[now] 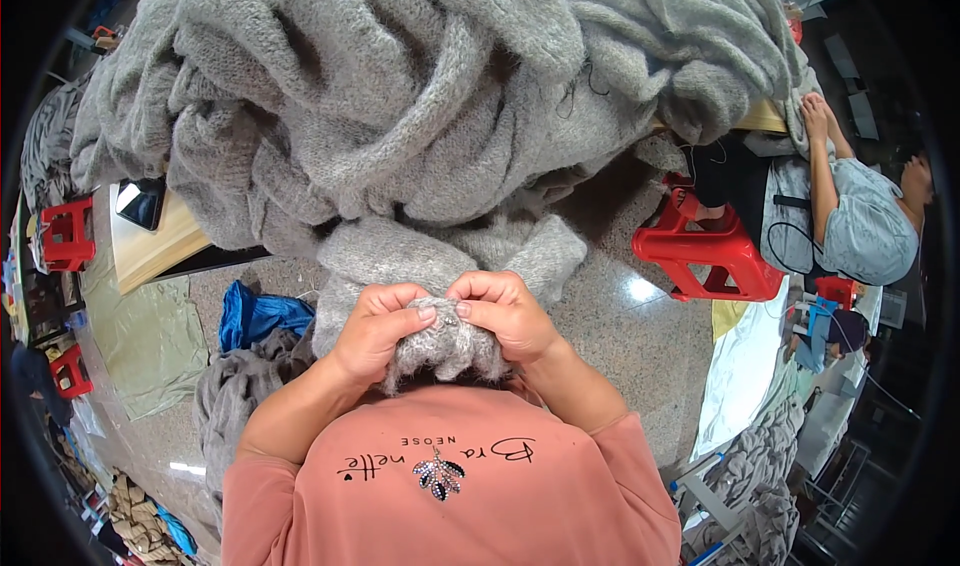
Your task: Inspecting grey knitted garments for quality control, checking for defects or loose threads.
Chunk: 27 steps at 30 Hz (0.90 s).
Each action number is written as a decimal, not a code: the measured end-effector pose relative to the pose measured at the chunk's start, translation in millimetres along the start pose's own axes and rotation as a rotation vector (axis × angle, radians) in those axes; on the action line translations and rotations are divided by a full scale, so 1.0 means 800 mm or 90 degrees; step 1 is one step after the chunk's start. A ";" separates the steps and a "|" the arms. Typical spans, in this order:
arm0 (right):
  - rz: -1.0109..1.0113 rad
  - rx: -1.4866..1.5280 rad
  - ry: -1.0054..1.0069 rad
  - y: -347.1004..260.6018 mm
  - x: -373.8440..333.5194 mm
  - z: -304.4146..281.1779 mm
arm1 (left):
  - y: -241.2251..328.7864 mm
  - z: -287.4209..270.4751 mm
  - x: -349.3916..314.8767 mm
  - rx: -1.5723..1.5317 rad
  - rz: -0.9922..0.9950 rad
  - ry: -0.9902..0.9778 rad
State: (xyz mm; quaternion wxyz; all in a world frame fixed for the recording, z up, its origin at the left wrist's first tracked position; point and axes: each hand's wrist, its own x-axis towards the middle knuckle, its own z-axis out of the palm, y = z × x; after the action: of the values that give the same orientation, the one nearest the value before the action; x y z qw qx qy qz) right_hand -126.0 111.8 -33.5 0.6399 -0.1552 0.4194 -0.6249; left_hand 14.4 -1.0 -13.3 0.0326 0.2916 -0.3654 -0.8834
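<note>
A piece of fuzzy grey knitted fabric (450, 351) is held up close to my chest, bunched in folds. My left hand (385, 328) pinches its upper edge between thumb and forefinger. Close beside it, my right hand (505, 316) grips the same edge, thumb on top. The thumbs are a small gap apart, with a bit of knit showing between them. More of the knit (385, 256) stretches away beyond my hands toward a large heap of the same grey knitwear (400, 116). Whether a needle or thread is between my fingers is too small to tell.
The heap covers most of a wooden table (160, 241), where a phone (140, 203) lies at the left. A blue cloth (262, 314) and darker knitwear (250, 391) lie at my left. Another person (850, 211) sits on a red stool (705, 251) at the right, hands on the knitwear.
</note>
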 end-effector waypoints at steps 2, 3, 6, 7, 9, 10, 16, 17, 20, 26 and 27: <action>0.009 0.050 -0.009 0.001 -0.001 -0.001 | 0.000 0.000 -0.001 0.013 0.026 -0.012; 0.001 0.044 -0.003 0.001 -0.003 0.000 | 0.000 0.000 -0.001 0.013 0.027 -0.011; -0.032 -0.031 0.007 -0.003 -0.010 0.004 | -0.001 0.005 -0.003 0.104 0.095 0.021; -0.068 -0.098 0.008 -0.005 -0.013 0.005 | -0.001 0.007 -0.005 0.114 0.090 0.045; -0.108 -0.202 0.041 -0.006 -0.014 0.010 | -0.001 0.009 -0.008 0.124 0.085 0.068; -0.089 -0.217 0.047 -0.008 -0.015 0.011 | -0.001 0.009 -0.009 0.147 0.089 0.062; -0.081 -0.224 0.039 -0.008 -0.016 0.009 | 0.000 0.003 -0.010 0.088 0.043 0.013; -0.095 -0.219 0.027 -0.007 -0.016 0.009 | 0.000 0.001 -0.009 0.030 0.017 -0.023; -0.056 -0.046 0.017 -0.005 -0.013 0.009 | -0.002 -0.001 -0.007 -0.018 -0.010 -0.037; -0.496 -0.500 0.115 -0.009 -0.011 0.013 | -0.003 0.000 -0.005 -0.039 -0.005 -0.012; -0.510 -0.501 0.101 -0.010 -0.011 0.015 | -0.003 0.000 -0.005 -0.040 -0.005 -0.011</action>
State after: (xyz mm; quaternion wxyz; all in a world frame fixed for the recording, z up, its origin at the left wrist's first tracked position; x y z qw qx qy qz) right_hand -121.6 115.0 -17.6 0.2135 -0.4816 0.5761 -0.6250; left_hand 18.1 1.7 -13.1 0.0353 0.2840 -0.3367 -0.8970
